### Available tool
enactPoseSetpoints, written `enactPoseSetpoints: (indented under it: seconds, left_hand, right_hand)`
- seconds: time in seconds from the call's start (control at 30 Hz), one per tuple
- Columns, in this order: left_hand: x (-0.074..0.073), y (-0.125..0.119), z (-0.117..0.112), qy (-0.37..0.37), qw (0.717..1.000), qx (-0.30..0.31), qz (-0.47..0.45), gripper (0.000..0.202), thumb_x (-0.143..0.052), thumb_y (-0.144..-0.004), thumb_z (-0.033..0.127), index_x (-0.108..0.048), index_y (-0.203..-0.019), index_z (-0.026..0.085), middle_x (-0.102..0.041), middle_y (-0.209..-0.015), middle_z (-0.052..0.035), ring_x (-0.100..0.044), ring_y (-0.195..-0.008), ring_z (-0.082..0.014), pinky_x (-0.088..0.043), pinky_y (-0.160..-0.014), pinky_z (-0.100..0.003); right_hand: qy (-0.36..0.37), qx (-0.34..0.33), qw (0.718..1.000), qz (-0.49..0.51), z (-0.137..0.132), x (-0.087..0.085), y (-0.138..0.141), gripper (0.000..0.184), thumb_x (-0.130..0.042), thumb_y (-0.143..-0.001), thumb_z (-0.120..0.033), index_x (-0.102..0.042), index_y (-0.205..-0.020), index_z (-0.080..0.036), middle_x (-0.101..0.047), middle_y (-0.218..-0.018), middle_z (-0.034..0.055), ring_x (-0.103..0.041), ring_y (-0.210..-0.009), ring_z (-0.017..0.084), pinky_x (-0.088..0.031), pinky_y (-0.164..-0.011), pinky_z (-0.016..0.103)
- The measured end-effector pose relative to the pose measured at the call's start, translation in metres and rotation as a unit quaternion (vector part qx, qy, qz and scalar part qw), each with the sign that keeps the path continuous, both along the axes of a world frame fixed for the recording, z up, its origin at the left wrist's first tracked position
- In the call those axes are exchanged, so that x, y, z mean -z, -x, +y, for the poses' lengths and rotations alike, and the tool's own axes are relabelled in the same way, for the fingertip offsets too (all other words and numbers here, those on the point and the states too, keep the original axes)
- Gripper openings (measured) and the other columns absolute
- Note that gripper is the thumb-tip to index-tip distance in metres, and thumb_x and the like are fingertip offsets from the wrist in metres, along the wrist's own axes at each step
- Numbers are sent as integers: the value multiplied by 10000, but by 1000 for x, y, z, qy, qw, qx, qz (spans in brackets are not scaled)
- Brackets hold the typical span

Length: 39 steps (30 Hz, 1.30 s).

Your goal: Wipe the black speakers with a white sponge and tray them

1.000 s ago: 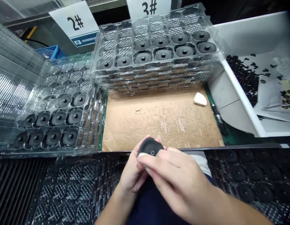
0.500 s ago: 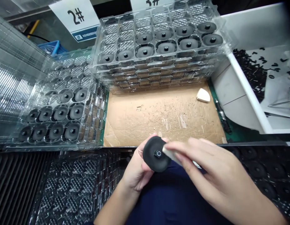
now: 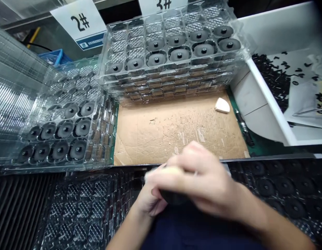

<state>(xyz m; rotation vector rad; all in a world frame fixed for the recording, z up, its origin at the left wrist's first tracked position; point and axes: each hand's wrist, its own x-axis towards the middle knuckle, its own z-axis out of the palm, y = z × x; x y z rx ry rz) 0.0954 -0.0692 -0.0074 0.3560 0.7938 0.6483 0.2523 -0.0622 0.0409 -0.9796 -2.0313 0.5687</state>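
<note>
My left hand (image 3: 147, 199) is closed around a round black disc (image 3: 174, 198), holding it low over my lap. Most of the disc is now covered, with only its lower part showing. My right hand (image 3: 200, 173), smeared by motion, passes in front of the disc with its fingers pinched. A small white block (image 3: 147, 176) barely shows at those fingertips, over the left side of the disc. On the cardboard (image 3: 140, 135) beyond both hands lies another white piece (image 3: 222, 105), wedge-shaped with a rounded side.
A stack of clear trays with black discs (image 3: 156, 59) stands at the back, another tray stack (image 3: 81, 126) at left. At right are a white bin (image 3: 270, 100) with small black parts (image 3: 274, 83) and a black pen (image 3: 244, 126). More dark trays (image 3: 83, 208) sit below the table edge.
My right hand has swept left across the disc with the white block, from its right side to its left, and now hides most of it. My left hand keeps its hold.
</note>
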Motion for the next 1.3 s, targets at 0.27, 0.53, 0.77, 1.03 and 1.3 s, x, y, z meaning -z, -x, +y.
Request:
enactPoseSetpoints:
  seconds: [0.27, 0.53, 0.77, 1.03, 1.3]
  left_hand:
    - [5, 4, 0, -19, 984, 7, -179, 571, -818, -591, 384, -629, -1115, 255, -711, -1083, -45, -692, -925, -228, -525, -857, -326]
    - [6, 3, 1, -12, 980, 15, -200, 585, -803, -598, 411, -627, -1133, 255, -706, -1103, -42, -688, -944, -225, -535, -815, -280]
    - [5, -1, 2, -15, 979, 19, -202, 570, -800, -607, 408, -631, -1128, 249, -707, -1093, -33, -688, -940, -216, -528, -813, -272]
    - [3, -1, 1, -6, 982, 19, -190, 566, -814, -585, 410, -642, -1100, 253, -707, -1075, -36, -690, -911, -216, -533, -802, -287]
    - [2, -4, 0, -7, 977, 8, -211, 522, -798, -624, 380, -645, -1105, 249, -706, -1086, -30, -687, -936, -213, -542, -792, -263]
  right_hand:
    - [167, 316, 934, 30, 31, 123, -46, 269, -452, -909, -301, -666, -1025, -187, -692, -949, 59, -608, -729, 180, -466, -631, 305]
    - [148, 312, 938, -36, 20, 159, -38, 294, -414, -910, -299, -653, -1048, -197, -673, -921, 66, -601, -805, 210, -450, -743, 334]
    - [132, 307, 941, -48, 22, 159, -40, 288, -409, -911, -277, -642, -1057, -192, -677, -951, 69, -606, -831, 211, -449, -766, 338]
    - [131, 306, 942, -52, 22, 159, -40, 289, -403, -916, -287, -640, -1057, -200, -677, -969, 69, -609, -857, 216, -452, -789, 344]
    - [146, 307, 940, -38, 20, 158, -39, 292, -415, -909, -290, -644, -1058, -189, -675, -951, 72, -601, -854, 221, -443, -793, 350]
